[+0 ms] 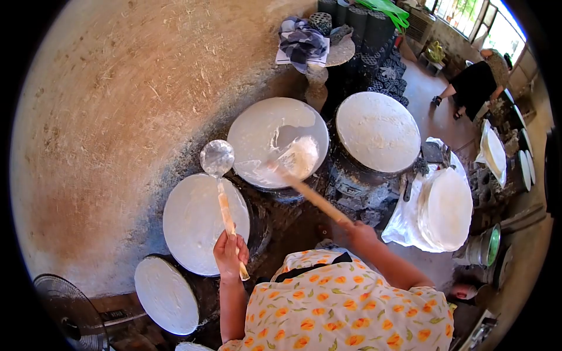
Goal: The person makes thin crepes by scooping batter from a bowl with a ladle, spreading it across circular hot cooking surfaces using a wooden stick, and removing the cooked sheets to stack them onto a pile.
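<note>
My left hand [230,254] is closed round the light handle of a ladle [217,157], whose metal bowl points away from me above the rim of a white-topped round griddle [196,219]. My right hand [360,236] grips a long wooden-handled spreader [319,202]. The spreader's far end, smeared by motion, reaches over another round griddle [252,126]. On that griddle a white, wet-looking layer is uneven, with a greyer patch and a pale round area near the right side. Whether the spreader's head touches the surface, I cannot tell.
More white-topped rounds stand at the right [377,131] and lower left [167,295]. A stack of pale round sheets [448,210] lies on white plastic. Black coal briquettes [374,35] are piled behind. A fan [70,313] stands lower left; another person [477,82] bends at far right.
</note>
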The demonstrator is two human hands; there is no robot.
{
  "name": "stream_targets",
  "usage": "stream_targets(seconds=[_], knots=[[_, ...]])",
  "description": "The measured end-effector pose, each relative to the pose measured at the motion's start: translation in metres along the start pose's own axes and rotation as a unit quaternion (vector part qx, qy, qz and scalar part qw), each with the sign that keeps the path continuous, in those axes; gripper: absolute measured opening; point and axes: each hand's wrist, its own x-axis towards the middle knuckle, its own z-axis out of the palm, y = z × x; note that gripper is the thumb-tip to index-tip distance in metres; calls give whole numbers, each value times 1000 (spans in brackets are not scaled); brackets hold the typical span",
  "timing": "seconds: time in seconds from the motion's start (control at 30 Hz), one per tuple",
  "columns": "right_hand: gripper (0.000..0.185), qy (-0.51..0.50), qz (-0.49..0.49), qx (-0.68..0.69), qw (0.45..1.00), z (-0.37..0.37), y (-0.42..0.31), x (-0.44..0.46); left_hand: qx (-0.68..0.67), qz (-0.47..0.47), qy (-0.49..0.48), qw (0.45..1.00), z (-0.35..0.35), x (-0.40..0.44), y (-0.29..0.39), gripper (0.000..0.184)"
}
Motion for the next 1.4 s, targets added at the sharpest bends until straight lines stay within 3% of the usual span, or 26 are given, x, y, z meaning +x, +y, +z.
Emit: stream_targets(seconds=[0.03, 0.17, 0.33, 0.47, 0.5, 0.6, 0.67, 0.8, 0.93, 1.0, 1.07, 1.13, 1.17, 1.4], knots=[[32, 91, -23, -73, 993, -6, 2, 0, -1, 1, 6, 1000, 2, 1, 0, 29], [38, 55, 36, 4, 998, -16, 33, 51, 4, -3, 1, 1000, 10, 9, 0, 29], [44, 83, -32, 53, 995, -12, 31, 106, -3, -4, -2, 1000, 25, 18, 2, 28], [40, 15, -108, 18, 994, -15, 41, 57, 6, 0, 7, 1000, 28, 18, 0, 28], [43, -17, -18, 56, 998, -15, 51, 51, 4, -3, 14, 1000, 29, 17, 0, 28], [46, 9, 41, 126, 991, -15, 73, 71, 5, -7, 33, 999, 29, 14, -3, 28], [45, 91, -6, 37, 995, -32, 50, 117, 11, -9, 45, 999, 31, 12, -5, 27], [44, 169, -47, 100, 979, -32, 26, 226, 1, -13, 70, 997, 34, 8, -2, 27], [46, 123, -105, 168, 972, -55, -1, 241, 1, -8, 102, 995, 31, 3, 2, 26], [46, 186, -161, 224, 943, -53, 9, 225, -6, 0, 111, 994, 25, -3, 3, 26], [48, 204, -145, 218, 943, -63, 12, 211, -19, 0, 106, 994, 17, -8, 3, 25], [52, 94, 44, 81, 991, -82, 6, 195, -26, 1, 101, 995, 16, -10, 2, 25], [52, 95, 46, 81, 991, -75, 8, 199, -26, -3, 93, 995, 18, -8, 2, 25], [58, 65, -141, 184, 970, -45, -13, 202, -2, -12, 42, 999, 40, 10, 6, 27]])
